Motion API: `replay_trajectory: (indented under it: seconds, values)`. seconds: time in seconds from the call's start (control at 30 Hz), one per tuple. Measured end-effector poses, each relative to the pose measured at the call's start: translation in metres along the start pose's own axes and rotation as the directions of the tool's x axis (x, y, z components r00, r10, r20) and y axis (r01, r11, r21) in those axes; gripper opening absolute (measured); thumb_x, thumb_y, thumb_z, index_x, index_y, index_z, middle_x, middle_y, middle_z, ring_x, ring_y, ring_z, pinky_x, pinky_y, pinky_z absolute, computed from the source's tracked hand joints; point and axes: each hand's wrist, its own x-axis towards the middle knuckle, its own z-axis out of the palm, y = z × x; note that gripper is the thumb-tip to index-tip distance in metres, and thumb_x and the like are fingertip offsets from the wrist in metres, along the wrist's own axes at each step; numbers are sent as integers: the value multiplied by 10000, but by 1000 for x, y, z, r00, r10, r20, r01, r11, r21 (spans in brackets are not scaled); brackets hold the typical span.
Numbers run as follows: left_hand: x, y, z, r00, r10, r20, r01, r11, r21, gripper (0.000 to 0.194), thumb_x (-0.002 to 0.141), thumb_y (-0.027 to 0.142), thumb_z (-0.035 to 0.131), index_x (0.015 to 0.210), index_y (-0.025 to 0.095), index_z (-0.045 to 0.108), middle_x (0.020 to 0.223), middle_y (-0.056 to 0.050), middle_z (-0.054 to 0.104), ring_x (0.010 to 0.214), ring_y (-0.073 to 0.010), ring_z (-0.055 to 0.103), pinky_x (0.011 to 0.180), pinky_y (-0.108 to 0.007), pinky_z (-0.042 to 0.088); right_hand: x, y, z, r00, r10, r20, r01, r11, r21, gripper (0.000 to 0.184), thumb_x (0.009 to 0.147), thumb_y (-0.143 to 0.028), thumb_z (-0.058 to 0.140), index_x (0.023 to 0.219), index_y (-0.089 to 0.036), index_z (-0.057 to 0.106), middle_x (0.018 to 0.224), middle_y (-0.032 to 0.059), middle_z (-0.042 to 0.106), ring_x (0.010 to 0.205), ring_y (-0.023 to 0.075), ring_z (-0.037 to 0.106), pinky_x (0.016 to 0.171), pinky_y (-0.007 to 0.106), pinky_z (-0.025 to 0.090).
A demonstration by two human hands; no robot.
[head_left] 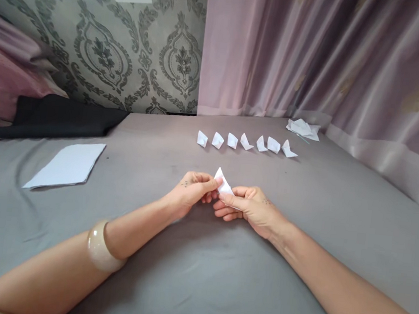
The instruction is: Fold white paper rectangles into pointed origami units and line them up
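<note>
A small folded white paper piece (222, 182) is pinched between both hands just above the grey sheet. My left hand (192, 189) grips its left side with thumb and fingertips; a pale bangle (100, 252) sits on that forearm. My right hand (249, 208) holds the lower right part, fingers curled under it. Beyond the hands, several finished folded paper pieces (246, 142) stand in a row on the sheet.
A stack of flat white paper sheets (67, 165) lies at the left. Paper scraps (304, 129) lie at the far right by the pink curtain (317, 58). A black cloth (60, 117) lies against the patterned wall. The grey sheet (197, 275) covers the surface.
</note>
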Motion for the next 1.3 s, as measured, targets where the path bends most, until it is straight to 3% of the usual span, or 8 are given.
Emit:
replay_trajectory:
  seconds: [0.1, 0.3, 0.63, 0.8, 0.97, 1.07, 1.17, 1.3]
  values:
    - [0, 1, 0, 999, 48, 12, -48, 999, 4, 376, 783, 464, 648, 590, 147, 586, 550, 22, 502, 524, -76, 418, 525, -229, 310, 0, 1, 0, 1000, 4, 4, -5, 1000, 8, 305, 734, -409, 752, 859, -134, 715, 803, 84, 747, 713, 151, 717, 663, 229, 573]
    - [1, 0, -1, 987, 159, -6, -158, 983, -92, 272, 742, 406, 707, 697, 143, 653, 662, 1, 580, 581, -81, 458, 589, -227, 381, 0, 2, -1, 999, 23, 49, -22, 1000, -8, 334, 734, -439, 746, 866, -136, 698, 795, 92, 748, 740, 165, 722, 663, 232, 575]
    - [6, 2, -5, 990, 81, -112, -106, 966, -237, 262, 686, 391, 767, 658, 138, 703, 616, 3, 574, 545, -62, 433, 538, -219, 352, 0, 2, -12, 987, 47, 153, -48, 999, 2, 285, 771, -354, 729, 934, -123, 694, 878, 94, 745, 787, 177, 726, 664, 225, 583]
    - [5, 3, -4, 980, 89, -181, -117, 981, -152, 278, 706, 396, 748, 634, 135, 689, 468, 40, 441, 471, -53, 352, 467, -218, 273, -1, -1, -14, 972, 66, 227, -75, 997, 31, 331, 797, -347, 703, 1033, -115, 681, 967, 124, 737, 863, 191, 719, 728, 254, 586]
    - [8, 2, -5, 956, 220, -194, -224, 974, -1, 284, 767, 407, 688, 691, 134, 675, 443, 44, 441, 448, -59, 367, 453, -207, 289, -3, -5, -9, 981, 46, 189, -47, 999, 3, 277, 836, -322, 654, 1020, -116, 678, 979, 116, 735, 853, 185, 720, 726, 250, 584]
    - [12, -2, -8, 960, 215, -180, -220, 976, -8, 341, 825, 443, 615, 699, 127, 642, 512, 18, 522, 478, -71, 454, 484, -202, 376, -2, -3, -2, 997, -6, 76, 14, 994, -109, 250, 876, -293, 585, 1031, -115, 670, 1007, 121, 728, 848, 181, 719, 725, 255, 580]
    - [11, -3, -7, 978, 145, -148, -154, 987, -54, 384, 826, 496, 601, 844, 116, 653, 760, -56, 651, 650, -122, 599, 566, -227, 475, -2, 4, 3, 986, -122, -109, 81, 943, -323, 226, 889, -249, 528, 1020, -139, 676, 981, 101, 729, 800, 174, 719, 655, 243, 568]
    - [4, -3, 2, 990, 123, -68, -130, 986, -103, 383, 777, 458, 684, 960, 124, 640, 908, -84, 675, 810, -166, 647, 654, -252, 517, -3, 12, 6, 917, -370, -149, 202, 753, -626, 237, 899, -211, 454, 969, -197, 680, 796, 44, 726, 738, 176, 707, 648, 257, 525]
